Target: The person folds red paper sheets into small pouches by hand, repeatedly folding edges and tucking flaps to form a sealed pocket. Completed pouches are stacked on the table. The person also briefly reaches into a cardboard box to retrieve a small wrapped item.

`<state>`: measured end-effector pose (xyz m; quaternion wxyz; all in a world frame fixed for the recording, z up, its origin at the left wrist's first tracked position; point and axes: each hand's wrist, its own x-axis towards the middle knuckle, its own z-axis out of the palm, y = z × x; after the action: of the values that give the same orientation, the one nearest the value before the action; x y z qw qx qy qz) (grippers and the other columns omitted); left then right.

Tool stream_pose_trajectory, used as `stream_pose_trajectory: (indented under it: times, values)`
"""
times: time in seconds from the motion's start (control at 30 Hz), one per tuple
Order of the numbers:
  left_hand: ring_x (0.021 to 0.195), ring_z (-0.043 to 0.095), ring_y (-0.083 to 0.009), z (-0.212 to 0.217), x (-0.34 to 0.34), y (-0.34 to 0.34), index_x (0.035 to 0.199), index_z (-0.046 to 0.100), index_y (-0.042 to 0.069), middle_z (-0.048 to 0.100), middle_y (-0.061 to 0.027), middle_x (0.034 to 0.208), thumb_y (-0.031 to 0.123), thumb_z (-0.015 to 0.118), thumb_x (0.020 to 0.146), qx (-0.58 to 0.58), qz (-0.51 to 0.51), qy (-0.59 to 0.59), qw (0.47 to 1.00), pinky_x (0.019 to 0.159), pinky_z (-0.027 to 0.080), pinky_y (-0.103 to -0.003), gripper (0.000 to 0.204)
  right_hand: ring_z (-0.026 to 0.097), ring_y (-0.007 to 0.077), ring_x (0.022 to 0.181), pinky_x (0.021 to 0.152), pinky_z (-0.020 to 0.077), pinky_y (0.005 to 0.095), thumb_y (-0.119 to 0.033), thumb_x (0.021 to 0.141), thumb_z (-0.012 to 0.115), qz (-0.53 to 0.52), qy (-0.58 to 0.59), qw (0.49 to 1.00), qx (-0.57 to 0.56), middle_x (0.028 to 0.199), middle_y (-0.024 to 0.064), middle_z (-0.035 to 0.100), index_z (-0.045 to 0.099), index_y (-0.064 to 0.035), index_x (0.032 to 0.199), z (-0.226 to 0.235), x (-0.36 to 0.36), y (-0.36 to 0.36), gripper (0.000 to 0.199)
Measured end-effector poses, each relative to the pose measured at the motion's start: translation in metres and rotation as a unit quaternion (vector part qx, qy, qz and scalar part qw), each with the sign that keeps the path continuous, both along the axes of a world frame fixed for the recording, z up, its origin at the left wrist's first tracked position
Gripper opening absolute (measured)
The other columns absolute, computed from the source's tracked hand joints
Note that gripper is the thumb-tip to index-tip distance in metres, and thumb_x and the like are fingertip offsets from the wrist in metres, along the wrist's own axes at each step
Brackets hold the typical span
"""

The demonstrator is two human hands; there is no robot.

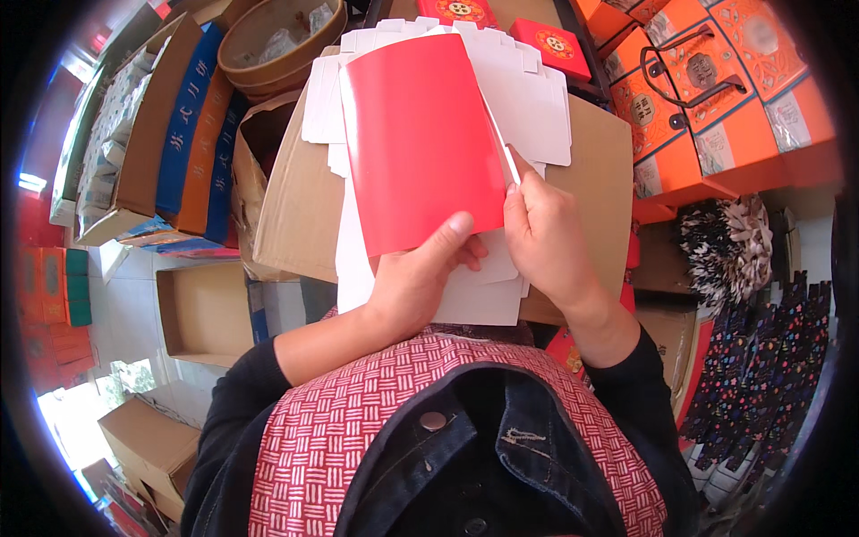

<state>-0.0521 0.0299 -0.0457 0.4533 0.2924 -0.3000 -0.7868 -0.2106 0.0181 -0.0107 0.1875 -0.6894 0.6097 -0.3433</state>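
Mid-frame, the left hand grips the red card sheet from below, thumb pressed on its face to steady it; the right hand pinches its right edge. Behind lie white flat box blanks stacked on a brown carton; orange gift boxes upper right

The single head camera is looking steeply down from the person's head, close over the chest and forearms rising from the lower edge. It is facing forward onto a red card held near the lens over a cardboard sheet. The fisheye is bending orange boxes at the rim.
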Motion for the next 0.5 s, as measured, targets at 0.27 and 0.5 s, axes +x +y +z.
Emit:
stream_pose_trajectory:
  times: [0.27, 0.5]
  values:
    - [0.109, 0.059, -0.0317, 0.008, -0.004, -0.004, 0.129, 0.04, -0.003, 0.052, -0.0169, 0.124, 0.011, 0.049, 0.097, 0.04, 0.031, 0.058, 0.997, 0.098, 0.048, -0.044, 0.036, 0.065, 0.021, 0.09, 0.079, 0.05, 0.0287, -0.019, 0.096, 0.053, 0.049, -0.373, 0.927, 0.017, 0.102, 0.0212, 0.066, 0.05, 0.0073, 0.128, -0.007, 0.002, -0.01, 0.042]
    - [0.112, 0.058, -0.0347, 0.004, -0.001, -0.005, 0.132, 0.037, -0.002, 0.051, -0.0184, 0.127, 0.013, 0.047, 0.098, 0.045, 0.004, 0.066, 0.997, 0.098, 0.047, -0.045, 0.039, 0.065, 0.0231, 0.097, 0.084, 0.0491, 0.0291, -0.021, 0.098, 0.05, -0.007, -0.242, 0.97, -0.001, 0.108, 0.0239, 0.065, 0.052, 0.0073, 0.126, -0.011, 0.008, -0.01, 0.04]
